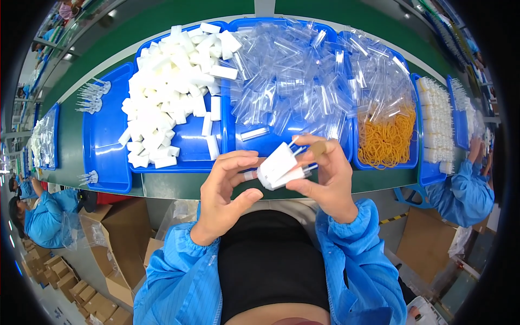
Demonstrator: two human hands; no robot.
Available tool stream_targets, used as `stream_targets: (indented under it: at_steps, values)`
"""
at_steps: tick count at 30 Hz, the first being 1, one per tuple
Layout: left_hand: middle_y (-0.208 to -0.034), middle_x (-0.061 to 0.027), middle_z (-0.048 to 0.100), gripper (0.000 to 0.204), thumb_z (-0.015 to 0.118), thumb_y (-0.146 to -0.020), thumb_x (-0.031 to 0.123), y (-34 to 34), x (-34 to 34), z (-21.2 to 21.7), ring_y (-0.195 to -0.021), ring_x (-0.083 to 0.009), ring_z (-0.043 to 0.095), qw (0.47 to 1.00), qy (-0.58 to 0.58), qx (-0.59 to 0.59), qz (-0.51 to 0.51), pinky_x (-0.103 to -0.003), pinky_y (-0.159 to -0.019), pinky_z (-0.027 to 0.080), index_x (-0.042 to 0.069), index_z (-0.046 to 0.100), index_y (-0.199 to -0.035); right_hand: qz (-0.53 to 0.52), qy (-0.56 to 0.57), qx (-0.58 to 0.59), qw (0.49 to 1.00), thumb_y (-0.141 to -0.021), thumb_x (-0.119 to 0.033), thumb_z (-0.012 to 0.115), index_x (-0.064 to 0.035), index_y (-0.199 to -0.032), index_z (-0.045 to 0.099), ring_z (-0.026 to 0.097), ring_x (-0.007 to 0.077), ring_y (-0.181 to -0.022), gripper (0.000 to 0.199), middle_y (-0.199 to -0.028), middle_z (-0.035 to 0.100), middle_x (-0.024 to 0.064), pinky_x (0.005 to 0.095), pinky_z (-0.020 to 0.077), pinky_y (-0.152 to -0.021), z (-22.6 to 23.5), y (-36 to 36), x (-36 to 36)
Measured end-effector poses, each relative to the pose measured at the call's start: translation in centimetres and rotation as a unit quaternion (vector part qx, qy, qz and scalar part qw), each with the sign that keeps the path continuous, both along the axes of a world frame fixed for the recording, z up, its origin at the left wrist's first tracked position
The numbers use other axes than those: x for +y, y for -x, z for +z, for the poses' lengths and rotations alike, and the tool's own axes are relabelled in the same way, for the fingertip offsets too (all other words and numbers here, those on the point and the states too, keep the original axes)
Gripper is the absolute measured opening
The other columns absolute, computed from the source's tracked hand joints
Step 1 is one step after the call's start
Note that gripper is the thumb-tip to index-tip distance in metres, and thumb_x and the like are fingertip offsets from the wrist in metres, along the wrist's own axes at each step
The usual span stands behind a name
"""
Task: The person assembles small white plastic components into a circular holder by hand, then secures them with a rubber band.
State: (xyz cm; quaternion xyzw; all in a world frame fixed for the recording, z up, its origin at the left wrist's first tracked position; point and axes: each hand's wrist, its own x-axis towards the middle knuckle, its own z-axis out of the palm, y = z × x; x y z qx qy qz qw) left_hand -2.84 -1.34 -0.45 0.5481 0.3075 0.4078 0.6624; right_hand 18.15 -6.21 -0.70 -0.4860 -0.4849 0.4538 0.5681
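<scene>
My right hand [327,176] grips a white plug-like piece [281,165] between thumb and fingers, in front of my body at the bench's near edge. Thin prongs stick out of the piece toward my right fingers, and its other end tapers to the left. One right finger wears a brown finger cot [318,148]. Cupped beside the left end of the piece is my left hand [227,187], its fingers and thumb apart. A pale band circles one left finger. Whether the left fingertips touch the piece is hard to tell.
Blue trays hold white foam blocks [179,92], clear plastic sleeves [292,76] and orange rubber bands [384,138]. Small white parts [93,95] lie in the left tray [108,141]; stacked white pieces [435,122] stand at right. Cardboard boxes [122,238] sit below. Co-workers [460,187] flank me.
</scene>
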Motion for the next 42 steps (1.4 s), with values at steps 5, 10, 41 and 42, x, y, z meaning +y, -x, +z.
stream_targets:
  at_steps: [5,10,41,42]
  values:
    - [-0.132,-0.0152,0.047,0.038,0.072,-0.085,-0.001,0.5,0.0,-0.6,-0.121,-0.025,0.055,0.991,0.06,0.011,-0.116,-0.037,-0.099,0.051,0.002,0.057,-0.12,0.092,-0.026,-0.102,0.99,-0.074,-0.007,0.085,-0.0046,-0.109,0.059,0.052,0.0247,-0.124,0.043,-0.129,0.056,0.0134,0.0354,0.0475,-0.103,-0.5,0.0,-1.0]
    - [-0.13,-0.0155,0.05,0.04,0.07,-0.085,-0.006,0.6,-0.3,-0.5,-0.121,-0.025,0.056,0.994,0.075,0.016,-0.073,-0.036,-0.098,0.052,0.0,0.054,-0.12,0.095,0.022,-0.05,0.994,-0.079,-0.01,0.08,-0.0046,-0.108,0.063,0.058,0.0252,-0.113,0.034,-0.125,0.06,0.0123,0.0382,0.0448,-0.099,0.0,0.2,-0.7]
    - [-0.127,-0.0129,0.051,0.027,0.066,-0.088,-0.007,2.1,0.8,0.1,-0.112,-0.0197,0.059,0.995,-0.035,0.061,0.078,-0.03,-0.086,0.055,-0.001,0.062,-0.114,-0.064,0.075,0.131,0.986,-0.09,0.001,0.066,-0.0006,-0.121,0.05,0.063,0.0121,-0.089,0.035,-0.094,0.064,0.0067,0.0245,0.0506,-0.079,3.2,2.6,4.7]
    - [-0.127,-0.0122,0.052,0.027,0.066,-0.088,-0.005,1.8,0.2,0.1,-0.113,-0.0196,0.058,0.993,-0.052,0.08,0.075,-0.03,-0.086,0.055,0.001,0.062,-0.114,-0.053,0.064,0.14,0.987,-0.09,0.001,0.066,-0.0006,-0.121,0.05,0.063,0.0121,-0.089,0.035,-0.094,0.064,0.0067,0.0245,0.0506,-0.079,3.0,2.6,4.1]
